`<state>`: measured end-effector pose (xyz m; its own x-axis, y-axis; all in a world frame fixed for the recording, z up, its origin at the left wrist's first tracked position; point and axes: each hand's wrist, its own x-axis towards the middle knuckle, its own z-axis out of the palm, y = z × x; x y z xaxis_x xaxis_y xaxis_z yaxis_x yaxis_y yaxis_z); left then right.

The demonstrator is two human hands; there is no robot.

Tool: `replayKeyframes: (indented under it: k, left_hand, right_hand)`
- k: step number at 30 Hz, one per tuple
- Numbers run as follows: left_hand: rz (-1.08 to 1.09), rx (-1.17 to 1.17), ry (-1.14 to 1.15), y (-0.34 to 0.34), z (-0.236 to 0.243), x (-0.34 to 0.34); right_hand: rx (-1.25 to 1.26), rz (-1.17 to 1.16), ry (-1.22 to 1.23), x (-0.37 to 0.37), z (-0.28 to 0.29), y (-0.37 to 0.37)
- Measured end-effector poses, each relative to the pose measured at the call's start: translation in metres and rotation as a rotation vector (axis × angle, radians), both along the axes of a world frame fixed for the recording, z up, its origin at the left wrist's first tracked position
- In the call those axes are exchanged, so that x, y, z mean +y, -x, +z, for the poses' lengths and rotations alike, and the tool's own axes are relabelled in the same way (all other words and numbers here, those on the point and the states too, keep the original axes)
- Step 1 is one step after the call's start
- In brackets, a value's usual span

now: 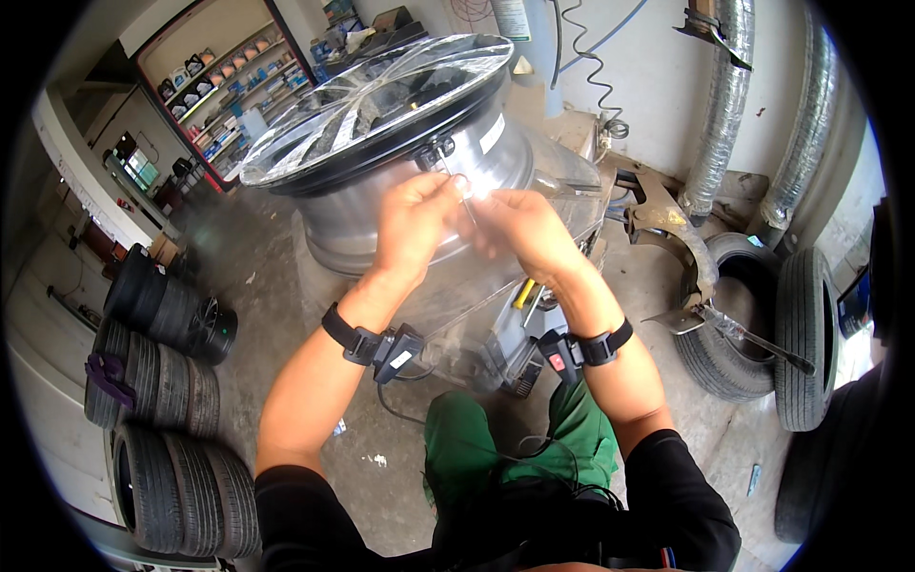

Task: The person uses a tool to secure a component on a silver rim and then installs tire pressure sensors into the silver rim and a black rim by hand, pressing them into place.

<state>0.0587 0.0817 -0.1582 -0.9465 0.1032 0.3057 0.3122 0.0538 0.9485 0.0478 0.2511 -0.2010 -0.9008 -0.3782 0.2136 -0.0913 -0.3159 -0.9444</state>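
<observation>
A silver and black alloy wheel rim (376, 91), with no tire on it, rests on the metal machine (567, 157). A small dark fitting (431, 153) sits on the side of its barrel. From near that fitting a thin metal piece (471, 214) runs down between my hands. My left hand (419, 214) pinches its upper part in front of the rim. Just right of it, my right hand (524, 229) is closed at the same thin piece, its fingers partly blurred by glare.
Tire stacks (157, 381) stand on the floor (286, 362) at left. Two tires (796, 343) lean at right beneath a curved machine arm (681, 248) with a lever. A yellow-handled tool (523, 294) lies below my right hand. Shelves of bottles (219, 86) stand behind, foil-covered ducts (715, 114) at right.
</observation>
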Motion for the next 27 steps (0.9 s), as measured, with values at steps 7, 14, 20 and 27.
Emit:
replayKeyframes:
  k: [7, 14, 20, 27]
  left_hand:
    - [-0.014, -0.018, 0.006, 0.000, 0.003, -0.002]
    - [-0.014, 0.003, 0.084, 0.000, 0.000, -0.008]
    - [0.011, 0.047, 0.044, 0.008, -0.006, -0.008]
    - [-0.022, 0.011, 0.000, 0.007, -0.005, -0.009]
  right_hand:
    - [0.043, 0.027, 0.020, -0.001, 0.005, 0.004]
    - [0.113, -0.175, -0.113, -0.006, 0.013, -0.001]
    - [0.235, -0.238, -0.283, -0.003, 0.021, 0.002]
    - [0.310, -0.167, -0.348, 0.000, 0.028, -0.002]
